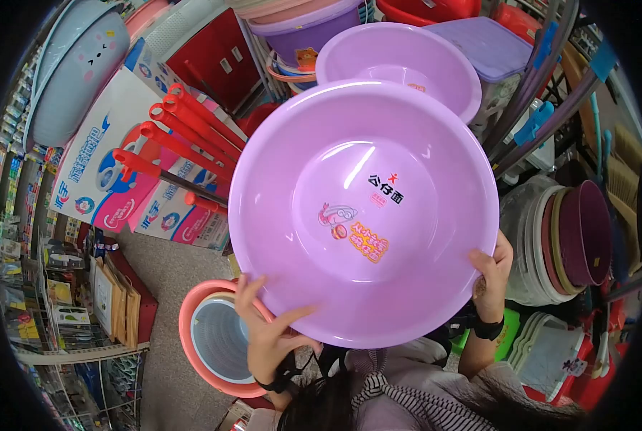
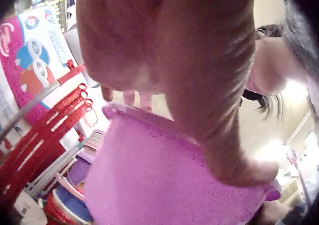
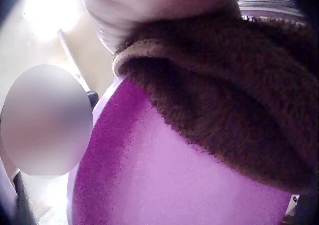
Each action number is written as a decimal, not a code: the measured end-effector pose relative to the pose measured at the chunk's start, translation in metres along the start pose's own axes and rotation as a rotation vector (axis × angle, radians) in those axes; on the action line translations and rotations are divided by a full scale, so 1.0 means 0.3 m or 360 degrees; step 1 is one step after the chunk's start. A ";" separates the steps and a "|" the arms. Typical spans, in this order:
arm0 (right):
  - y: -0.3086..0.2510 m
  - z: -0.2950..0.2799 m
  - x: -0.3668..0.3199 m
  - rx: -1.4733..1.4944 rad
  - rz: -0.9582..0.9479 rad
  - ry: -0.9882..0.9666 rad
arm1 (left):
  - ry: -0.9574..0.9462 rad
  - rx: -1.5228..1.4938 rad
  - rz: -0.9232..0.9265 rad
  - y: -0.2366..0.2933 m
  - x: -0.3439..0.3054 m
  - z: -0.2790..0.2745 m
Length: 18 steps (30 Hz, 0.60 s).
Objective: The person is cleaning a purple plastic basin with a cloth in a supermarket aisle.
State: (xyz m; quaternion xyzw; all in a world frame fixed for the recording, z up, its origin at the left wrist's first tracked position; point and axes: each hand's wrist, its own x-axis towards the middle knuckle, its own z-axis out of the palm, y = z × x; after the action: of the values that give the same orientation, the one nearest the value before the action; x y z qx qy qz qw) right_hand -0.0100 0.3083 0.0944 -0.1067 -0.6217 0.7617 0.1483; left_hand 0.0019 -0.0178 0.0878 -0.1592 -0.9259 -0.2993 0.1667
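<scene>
A large light-purple basin (image 1: 436, 187), printed with lettering and a cartoon figure, is held up with its inside facing the head camera. At the lower left of its rim is my left hand (image 1: 267, 337), fingers spread over the inner side and thumb outside, as the left wrist view also shows. My right hand (image 1: 493, 276) grips the rim at the right, thumb on the inner side. A fuzzy brown cloth (image 3: 224, 110) is in that hand, lying against the basin's outer wall in the right wrist view; only a bit of it shows in the head view.
Another purple basin (image 1: 349, 54) stands just behind. Red mop handles (image 1: 184, 140) poke up at the left near printed boxes (image 1: 94, 154). A pink bucket (image 1: 189, 337) stands on the floor at lower left. Stacked tubs (image 1: 587, 233) and grey poles (image 1: 551, 122) crowd the right.
</scene>
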 end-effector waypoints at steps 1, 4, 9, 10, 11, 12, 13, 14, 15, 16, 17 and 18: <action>-0.005 -0.011 0.000 0.0002 -0.0009 -0.0005 | 0.0070 -0.0220 -0.0023 -0.037 0.002 -0.013; -0.005 -0.033 0.002 0.0016 0.0031 -0.0085 | 0.0455 -0.0897 -0.0208 -0.082 0.005 0.008; -0.025 -0.021 0.031 0.0042 -0.0059 -0.0215 | 0.0277 -0.1261 -0.0965 -0.094 0.008 -0.006; -0.045 -0.001 0.041 0.0099 -0.0064 -0.0198 | 0.0291 -0.1240 -0.0900 -0.076 0.024 -0.006; -0.063 0.009 0.052 0.0157 -0.0061 -0.0182 | 0.0293 -0.1250 -0.0887 -0.077 0.036 -0.003; -0.076 0.008 0.067 0.0213 -0.0039 -0.0252 | 0.0408 -0.1517 -0.0944 -0.078 0.045 0.002; -0.100 0.015 0.076 0.0208 -0.0054 -0.0252 | 0.0524 -0.1787 -0.0996 -0.077 0.055 0.007; -0.131 0.031 0.078 0.0110 -0.0027 -0.0371 | 0.0522 -0.1797 -0.0982 -0.076 0.068 0.010; -0.151 0.050 0.084 0.0016 0.0000 -0.0486 | 0.0649 -0.1844 -0.0910 -0.074 0.085 0.014; -0.157 0.070 0.094 -0.0063 -0.0054 -0.0570 | 0.0771 -0.1890 -0.0835 -0.071 0.106 0.018; -0.161 0.093 0.101 -0.0144 -0.0145 -0.0599 | 0.0757 -0.1898 -0.0817 -0.058 0.134 0.018; -0.190 0.118 0.098 -0.0125 -0.0026 -0.0613 | 0.0907 -0.1850 -0.0752 -0.035 0.166 0.012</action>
State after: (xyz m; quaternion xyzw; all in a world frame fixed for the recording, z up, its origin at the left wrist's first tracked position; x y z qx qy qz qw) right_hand -0.0445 0.2968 0.1580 0.0404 -0.6686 0.7420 0.0285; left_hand -0.0475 -0.0139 0.1001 0.0684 -0.5451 -0.8057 0.2216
